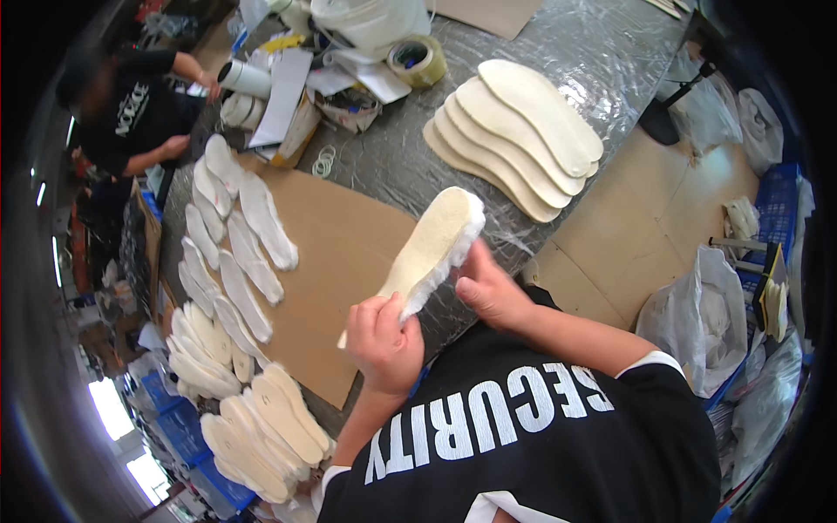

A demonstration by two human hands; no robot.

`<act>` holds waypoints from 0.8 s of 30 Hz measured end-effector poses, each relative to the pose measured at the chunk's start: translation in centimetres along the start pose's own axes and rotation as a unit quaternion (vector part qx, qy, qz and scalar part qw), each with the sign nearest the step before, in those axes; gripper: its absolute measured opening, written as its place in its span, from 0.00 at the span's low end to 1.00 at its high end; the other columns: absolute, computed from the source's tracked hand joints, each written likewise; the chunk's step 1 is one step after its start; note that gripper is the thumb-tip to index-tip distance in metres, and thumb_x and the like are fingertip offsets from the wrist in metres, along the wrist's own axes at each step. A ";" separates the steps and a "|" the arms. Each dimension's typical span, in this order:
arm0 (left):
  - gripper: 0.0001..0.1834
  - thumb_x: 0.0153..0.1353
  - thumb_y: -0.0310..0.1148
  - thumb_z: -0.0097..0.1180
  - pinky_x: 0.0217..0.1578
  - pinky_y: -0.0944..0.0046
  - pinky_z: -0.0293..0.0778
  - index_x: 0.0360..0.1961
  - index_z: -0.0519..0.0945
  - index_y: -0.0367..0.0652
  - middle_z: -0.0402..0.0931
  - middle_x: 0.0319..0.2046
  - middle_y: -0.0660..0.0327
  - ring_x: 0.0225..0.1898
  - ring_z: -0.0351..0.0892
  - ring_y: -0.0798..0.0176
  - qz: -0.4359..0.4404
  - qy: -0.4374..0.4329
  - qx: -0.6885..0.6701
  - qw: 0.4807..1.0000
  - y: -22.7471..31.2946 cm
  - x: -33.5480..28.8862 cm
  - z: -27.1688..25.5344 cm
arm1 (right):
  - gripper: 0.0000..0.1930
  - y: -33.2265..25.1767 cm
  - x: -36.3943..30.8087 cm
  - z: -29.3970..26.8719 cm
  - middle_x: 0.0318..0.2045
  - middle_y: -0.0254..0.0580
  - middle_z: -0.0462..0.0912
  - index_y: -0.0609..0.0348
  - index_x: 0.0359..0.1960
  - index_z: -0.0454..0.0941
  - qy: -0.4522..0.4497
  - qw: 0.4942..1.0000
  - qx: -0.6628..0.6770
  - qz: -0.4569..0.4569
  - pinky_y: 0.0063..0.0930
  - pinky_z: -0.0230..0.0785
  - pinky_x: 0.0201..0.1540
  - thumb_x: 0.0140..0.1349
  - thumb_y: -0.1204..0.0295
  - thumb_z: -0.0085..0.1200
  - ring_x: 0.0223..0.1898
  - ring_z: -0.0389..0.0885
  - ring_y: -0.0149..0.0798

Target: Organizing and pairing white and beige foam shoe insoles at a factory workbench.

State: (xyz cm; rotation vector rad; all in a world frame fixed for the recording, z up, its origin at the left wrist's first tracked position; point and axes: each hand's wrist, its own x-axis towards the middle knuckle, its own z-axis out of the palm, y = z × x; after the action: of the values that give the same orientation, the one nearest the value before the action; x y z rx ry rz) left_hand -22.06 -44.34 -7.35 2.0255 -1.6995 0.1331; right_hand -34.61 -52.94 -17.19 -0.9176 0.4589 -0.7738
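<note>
In my left hand [385, 342], the fingers are closed around one end of a fleece insole [433, 234]. Its flat cream side faces up, and white fluff shows along its right edge. My right hand [493, 292] is beside that fluffy edge, thumb and forefinger apart; its other fingers are partly hidden, and whether it touches the fluff is unclear. Beyond the held insole lies a fanned stack of cream insoles [514, 139]. To the left, several white insoles [247, 253] lie in rows on and beside a brown cardboard sheet [327, 261].
More insoles [266, 427] are piled at the near left. A tape roll [416, 61], a white bottle [246, 78] and a cluttered box [296, 131] stand at the table's far side. Another person [131, 105] is at far left. Plastic bags [697, 318] sit on the right.
</note>
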 end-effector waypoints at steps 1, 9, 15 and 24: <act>0.13 0.43 0.19 0.59 0.34 0.55 0.72 0.34 0.80 0.39 0.74 0.31 0.56 0.33 0.75 0.50 -0.027 0.017 -0.018 0.999 0.7 0.4 0.7 | 0.47 1.3 0.0 0.4 0.65 0.45 0.60 0.64 0.69 0.50 -0.019 0.998 0.057 0.004 0.38 0.47 0.69 0.61 0.41 0.52 0.68 0.56 0.40; 0.15 0.66 0.31 0.54 0.46 0.64 0.71 0.49 0.76 0.32 0.71 0.49 0.54 0.45 0.74 0.63 -0.135 0.024 -0.273 0.952 1.9 2.7 2.4 | 0.38 -3.0 3.3 0.2 0.51 0.45 0.76 0.58 0.63 0.64 -0.065 0.938 0.262 0.217 0.32 0.69 0.55 0.69 0.38 0.24 0.53 0.75 0.36; 0.29 0.68 0.36 0.52 0.57 0.54 0.66 0.64 0.62 0.32 0.59 0.62 0.41 0.57 0.67 0.46 -0.193 0.004 -0.302 0.934 3.0 3.4 4.2 | 0.36 -6.1 3.3 0.7 0.51 0.46 0.76 0.63 0.63 0.63 -0.068 0.916 0.276 0.284 0.32 0.70 0.55 0.71 0.42 0.24 0.52 0.76 0.38; 0.32 0.71 0.37 0.40 0.67 0.46 0.46 0.70 0.50 0.32 0.48 0.67 0.34 0.68 0.49 0.36 -0.115 -0.029 -0.182 0.976 6.7 5.0 4.6 | 0.26 -6.5 2.3 -1.1 0.46 0.46 0.78 0.66 0.60 0.65 -0.056 0.953 0.151 0.256 0.29 0.71 0.51 0.76 0.55 0.31 0.45 0.76 0.34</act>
State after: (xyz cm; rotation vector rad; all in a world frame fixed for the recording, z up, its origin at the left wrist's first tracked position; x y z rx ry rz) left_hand -28.34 -51.49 -7.46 1.9393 -1.3881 -0.2971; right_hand -36.39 -57.70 -12.38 -0.5170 0.4392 -0.3018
